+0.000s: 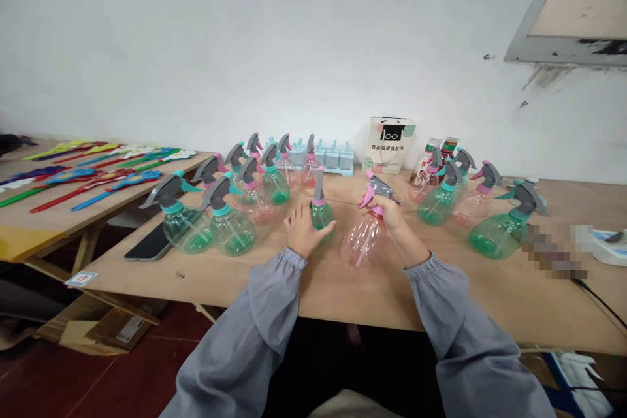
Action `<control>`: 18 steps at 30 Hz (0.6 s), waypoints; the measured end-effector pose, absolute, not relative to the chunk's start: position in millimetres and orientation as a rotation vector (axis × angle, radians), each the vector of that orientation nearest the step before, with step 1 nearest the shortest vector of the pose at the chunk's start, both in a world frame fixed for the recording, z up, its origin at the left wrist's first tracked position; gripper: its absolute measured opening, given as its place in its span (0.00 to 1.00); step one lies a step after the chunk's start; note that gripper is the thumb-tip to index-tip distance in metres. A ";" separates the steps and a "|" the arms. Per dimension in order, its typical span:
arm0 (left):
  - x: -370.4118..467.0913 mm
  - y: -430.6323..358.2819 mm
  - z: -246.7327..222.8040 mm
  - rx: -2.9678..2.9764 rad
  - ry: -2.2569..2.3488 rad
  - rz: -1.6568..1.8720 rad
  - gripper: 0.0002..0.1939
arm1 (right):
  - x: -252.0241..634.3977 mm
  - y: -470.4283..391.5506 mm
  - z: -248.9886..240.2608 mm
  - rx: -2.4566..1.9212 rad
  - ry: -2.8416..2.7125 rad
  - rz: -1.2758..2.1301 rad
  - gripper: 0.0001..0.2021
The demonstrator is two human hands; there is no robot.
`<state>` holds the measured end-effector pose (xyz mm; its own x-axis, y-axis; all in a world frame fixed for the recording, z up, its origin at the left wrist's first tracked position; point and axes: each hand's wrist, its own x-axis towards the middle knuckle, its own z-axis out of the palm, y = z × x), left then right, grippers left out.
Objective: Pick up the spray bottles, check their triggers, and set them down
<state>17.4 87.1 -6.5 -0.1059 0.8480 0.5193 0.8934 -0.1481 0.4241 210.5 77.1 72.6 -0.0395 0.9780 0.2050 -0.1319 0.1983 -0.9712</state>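
A clear pink spray bottle (361, 241) with a pink collar and trigger is at the front middle of the table. My right hand (389, 214) is wrapped round its neck, just under the grey spray head. To its left, my left hand (304, 228) has its fingers spread, the thumb in front of a small green bottle (322, 214) with a pink collar; whether it touches that bottle is unclear. Green and pink spray bottles stand in a group on the left, among them a green one (232, 232), and more stand on the right, including a green one (497, 235).
A dark phone (148, 241) lies at the table's left. Against the wall are a pale blue tray (343, 162), a printed paper bag (389, 147) and red-labelled bottles (425, 160). Colourful strips (88, 191) cover the left table. A cable (600, 300) crosses the right edge.
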 end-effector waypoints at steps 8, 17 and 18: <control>17.7 86.2 -4.9 -2.072 -2.024 -1.078 0.42 | 206.7 74.4 74.7 -0.886 -1.279 1.091 0.09; 16.6 87.0 -6.0 -2.085 -1.995 -1.098 0.41 | 231.4 61.5 76.1 -0.898 -1.259 0.833 0.07; 16.4 87.1 -6.0 -2.086 -1.994 -1.098 0.41 | 239.7 60.7 75.1 -0.930 -1.227 0.795 0.09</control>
<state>16.4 87.1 -6.0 -0.0867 0.8528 0.5150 0.8912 -0.1647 0.4227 239.7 60.7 75.1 0.1734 0.8941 0.4129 -0.0118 0.4211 -0.9069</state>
